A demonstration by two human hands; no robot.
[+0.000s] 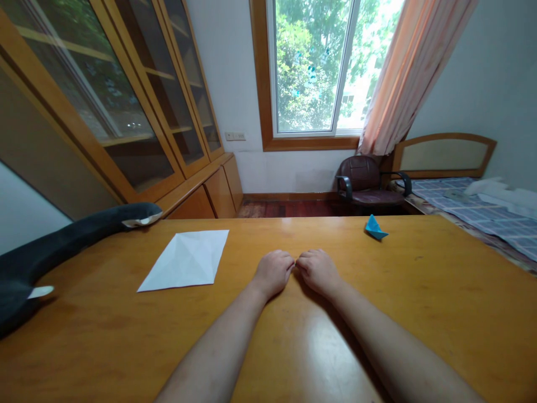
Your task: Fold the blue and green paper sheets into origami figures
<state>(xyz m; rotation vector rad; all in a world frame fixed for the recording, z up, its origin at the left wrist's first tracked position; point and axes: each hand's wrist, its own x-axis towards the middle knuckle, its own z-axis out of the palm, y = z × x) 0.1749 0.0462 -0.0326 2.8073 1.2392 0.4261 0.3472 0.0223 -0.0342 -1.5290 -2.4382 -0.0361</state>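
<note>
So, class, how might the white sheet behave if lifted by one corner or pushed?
The white sheet is probably light and floppy, since it looks paper-thin. It may bend first where it is visibly creased. Lying nearly flat on the smooth-looking table, it would likely slide rather than roll.

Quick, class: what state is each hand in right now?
Left hand: curled closed, nothing visible held.
Right hand: curled closed, nothing visible held.

The square paper sheet (188, 260) is plain white, the folded-paper boat (376, 228) blue, the wooden table (419, 291) honey-brown, the cloth bedsheet (444, 193) blue-grey checked.
</note>
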